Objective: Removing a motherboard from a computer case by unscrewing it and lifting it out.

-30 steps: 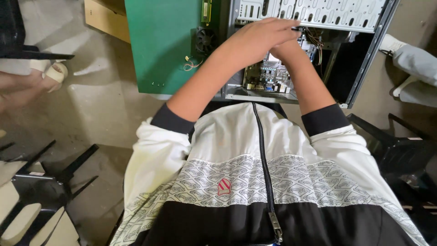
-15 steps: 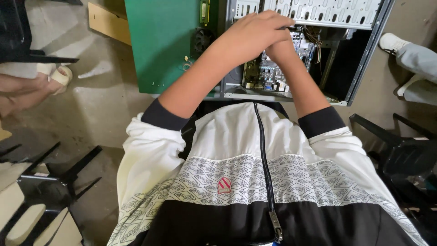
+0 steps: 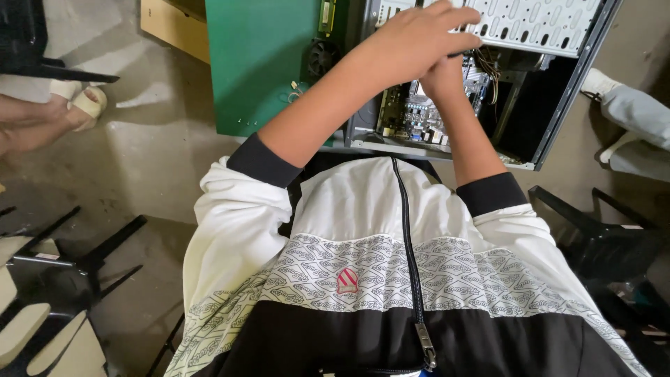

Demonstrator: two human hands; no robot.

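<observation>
Floor [image 3: 160, 160]: bare grey concrete, scuffed, with patches of light in the upper left. It fills the left side of the view and shows again at the far right.

Jacket [image 3: 363, 279]: white and black, zipped, patterned band across the chest, sleeves pushed up to the forearms. It takes up the lower middle of the view.

Computer case [image 3: 558, 91]: open, lying on the floor just ahead of the person, with a dark metal frame. A perforated pale metal panel [image 3: 537, 24] runs across its top edge. Inside sits a circuit board [image 3: 419, 115] crowded with small parts, and a bundle of wires [image 3: 488, 66] just right of the hands.

Green panel [image 3: 262, 63]: flat, touching the case's left side. A wooden board [image 3: 174, 31] lies behind it at upper left.

Black chair legs [image 3: 77, 255] are at lower left; a dark plastic chair [image 3: 600, 237] stands at lower right.

Another person's foot in a pale sandal [image 3: 80, 105] is at the left edge; a second pale shoe [image 3: 600, 80] is at the right edge.

Left hand [image 3: 419, 42]: fingers curled, laid over the right one, above the board inside the case. Cannot tell whether it grips anything.

Right hand [image 3: 443, 77]: mostly covered by the left, fingers pointing down into the case; its hold cannot be told.
</observation>
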